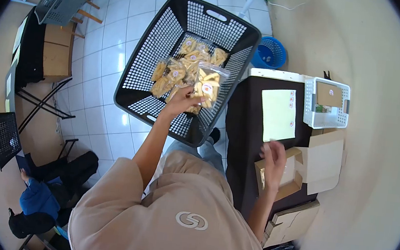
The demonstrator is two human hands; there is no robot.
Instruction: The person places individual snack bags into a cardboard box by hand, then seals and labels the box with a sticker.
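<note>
Fingers of the left hand are pinched on a clear snack bag, lifted just above the heap of like bags in the black laundry basket. The bag hangs up and right of the hand, long axis roughly upright, pale yellow pieces inside and a round red-and-white sticker on its face. Well apart to the right, the right hand rests on an open cardboard box on the dark table; whether its fingers grip anything I cannot tell. A pale green sheet lies beyond the box, beside a white basket.
</note>
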